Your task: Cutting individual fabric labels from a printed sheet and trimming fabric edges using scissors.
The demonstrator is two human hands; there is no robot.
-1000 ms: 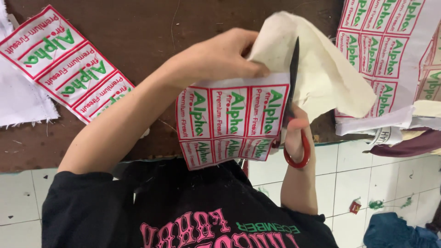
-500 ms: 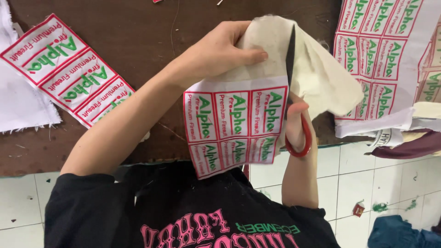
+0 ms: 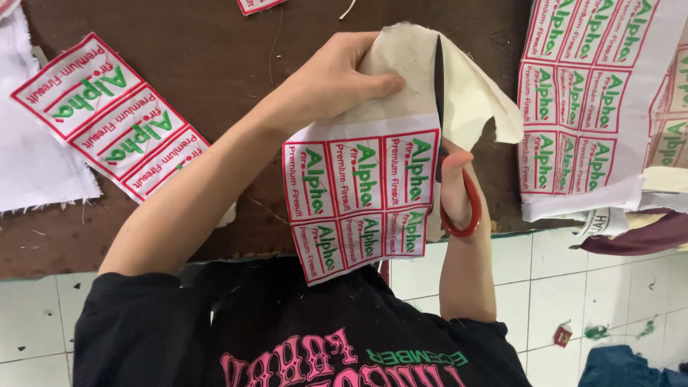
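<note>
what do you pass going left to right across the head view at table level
white cloth → loose strip of three labels → left hand → held sheet of labels → scissors in the right hand → large label sheet

We see cream woven cloth sheet point(image 3: 430, 86) in our left hand point(image 3: 337, 79): matt, soft, printed label patches on lower part, cut edges slightly frayed. Scissors point(image 3: 448, 143) in our right hand point(image 3: 455, 179): dark metal blade, dull sheen; red plastic handle loop, smooth, glossy. Tabletop point(image 3: 215, 43) beyond hands: dark brown, matt, scuffed, loose threads on it. Label strip point(image 3: 107, 118) left of left hand: same matt printed cloth. White fabric point(image 3: 36, 172) further left: rough, fraying edge. Floor tiles point(image 3: 573, 279) under right hand: white, glazed, stained.
</note>
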